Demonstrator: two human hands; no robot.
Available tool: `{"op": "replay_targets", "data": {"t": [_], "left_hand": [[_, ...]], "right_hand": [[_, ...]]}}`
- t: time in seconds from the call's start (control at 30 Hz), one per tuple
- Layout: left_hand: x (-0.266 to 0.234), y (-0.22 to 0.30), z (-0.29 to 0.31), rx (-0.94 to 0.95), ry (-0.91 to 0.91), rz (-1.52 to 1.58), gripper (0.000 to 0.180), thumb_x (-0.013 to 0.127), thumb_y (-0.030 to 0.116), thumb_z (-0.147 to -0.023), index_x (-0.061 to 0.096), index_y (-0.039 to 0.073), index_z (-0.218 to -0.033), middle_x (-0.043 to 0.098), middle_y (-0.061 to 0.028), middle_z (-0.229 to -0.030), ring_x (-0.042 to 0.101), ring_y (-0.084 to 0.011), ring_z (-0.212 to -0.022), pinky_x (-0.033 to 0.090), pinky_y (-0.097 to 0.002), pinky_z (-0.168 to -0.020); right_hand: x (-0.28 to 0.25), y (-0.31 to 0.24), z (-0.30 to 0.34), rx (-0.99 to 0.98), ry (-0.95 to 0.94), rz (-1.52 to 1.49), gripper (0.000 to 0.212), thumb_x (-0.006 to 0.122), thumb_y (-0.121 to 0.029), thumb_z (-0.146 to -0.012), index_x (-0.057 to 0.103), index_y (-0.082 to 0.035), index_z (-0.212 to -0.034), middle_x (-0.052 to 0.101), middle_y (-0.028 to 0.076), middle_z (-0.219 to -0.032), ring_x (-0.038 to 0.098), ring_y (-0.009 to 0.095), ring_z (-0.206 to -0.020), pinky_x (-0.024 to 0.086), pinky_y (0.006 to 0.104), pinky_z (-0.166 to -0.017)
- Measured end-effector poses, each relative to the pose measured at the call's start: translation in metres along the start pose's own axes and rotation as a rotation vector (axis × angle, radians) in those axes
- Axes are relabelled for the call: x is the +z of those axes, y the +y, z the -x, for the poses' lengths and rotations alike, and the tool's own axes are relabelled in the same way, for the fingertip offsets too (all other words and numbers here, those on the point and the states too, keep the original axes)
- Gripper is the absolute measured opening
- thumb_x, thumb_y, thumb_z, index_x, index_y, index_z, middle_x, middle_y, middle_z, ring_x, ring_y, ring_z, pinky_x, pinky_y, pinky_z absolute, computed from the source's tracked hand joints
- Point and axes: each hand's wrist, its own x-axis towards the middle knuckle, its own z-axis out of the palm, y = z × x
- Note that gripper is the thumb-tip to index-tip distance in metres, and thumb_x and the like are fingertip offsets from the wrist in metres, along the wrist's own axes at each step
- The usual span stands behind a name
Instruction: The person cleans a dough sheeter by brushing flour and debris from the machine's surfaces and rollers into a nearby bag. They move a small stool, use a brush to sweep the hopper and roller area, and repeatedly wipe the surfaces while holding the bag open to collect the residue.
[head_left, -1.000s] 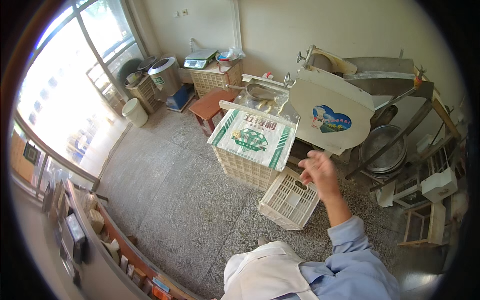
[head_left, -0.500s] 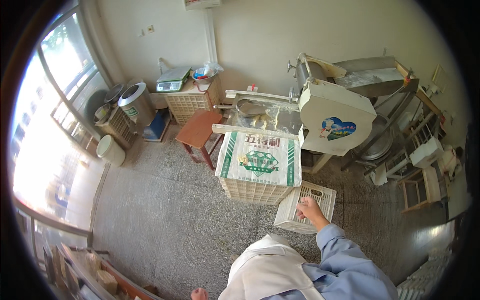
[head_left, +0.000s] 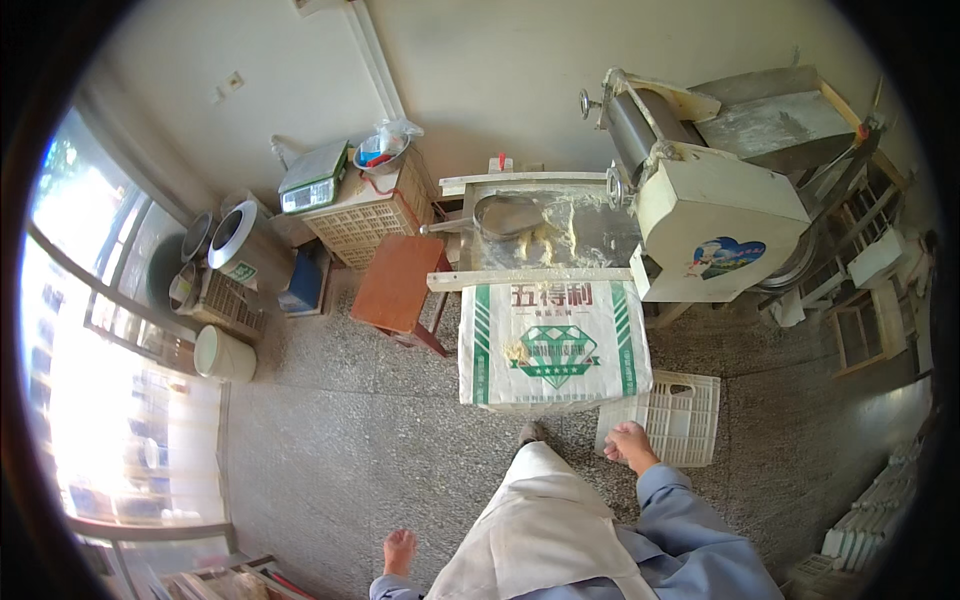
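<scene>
My right hand (head_left: pixel 629 445) hangs in front of me with its fingers curled in, over the near left part of a cream plastic crate (head_left: pixel 693 421) on the floor. No object shows in it. Low on the left is my left hand (head_left: pixel 399 550), its fingers loosely folded and nothing visible in them. Ahead, a white-and-green flour sack (head_left: pixel 553 345) lies spread under the front rail of a dough-rolling machine (head_left: pixel 725 225). On the machine's floury metal bed (head_left: pixel 585 235) rests a round metal pan (head_left: pixel 507 216) near dough scraps.
A red-brown stool (head_left: pixel 402 283) stands left of the sack. Behind it, a digital scale (head_left: pixel 314 180) and a metal bowl (head_left: pixel 383 158) sit on crates. Along the window side are a steel drum (head_left: pixel 245 240) and a white bucket (head_left: pixel 224 355). Wooden frames (head_left: pixel 868 330) lean at right.
The view has moved forward toward the machine and turned. My left hand has come further into view. My right hand remains low by the floor crate, still curled.
</scene>
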Motion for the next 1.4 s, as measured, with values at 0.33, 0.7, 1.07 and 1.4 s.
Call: {"op": "replay_targets", "data": {"t": [0.33,0.7,1.07,1.4], "left_hand": [[-0.013,0.127,-0.12,0.091,-0.074,-0.621,0.031,0.055,0.032,-0.078,0.063,0.006,-0.063,0.059,-0.0126,-0.057,0.06,-0.0233,-0.056,0.046,-0.0376,-0.056],[-0.014,0.325,-0.295,0.469,-0.252,-0.618,0.038,0.068,0.043,-0.073,0.066,0.005,-0.078,0.065,-0.016,-0.076,0.065,-0.0303,-0.074,0.05,-0.0387,-0.066],[-0.284,0.222,-0.425,-0.244,0.021,-0.464,0.041,0.074,0.045,-0.071,0.068,0.004,-0.075,0.065,-0.01,-0.07,0.061,-0.0192,-0.065,0.05,-0.0364,-0.061],[-0.261,0.299,-0.462,-0.144,0.052,0.153,0.041,0.056,0.043,-0.09,0.056,0.002,-0.092,0.062,-0.0078,-0.073,0.054,-0.0136,-0.054,0.042,-0.0267,-0.046]], "right_hand": [[0.04,-0.076,-0.043,-0.271,0.077,0.116,0.022,0.062,-0.013,-0.084,0.047,-0.001,-0.096,0.058,0.008,-0.08,0.064,0.018,-0.064,0.052,0.0314,-0.051],[0.09,-0.061,-0.027,-0.215,0.502,0.17,0.029,0.058,-0.006,-0.073,0.034,-0.008,-0.056,0.038,0.002,-0.052,0.036,0.014,-0.045,0.033,0.0324,-0.042],[0.37,-0.181,-0.054,-0.675,0.005,0.696,0.028,0.063,-0.012,-0.074,0.041,0.0,-0.062,0.035,0.015,-0.055,0.04,0.022,-0.048,0.034,0.0382,-0.047],[0.43,-0.262,-0.073,-0.594,-0.007,0.611,0.025,0.068,-0.012,-0.073,0.048,0.0,-0.064,0.054,0.014,-0.063,0.057,0.031,-0.06,0.046,0.0351,-0.06]]}}
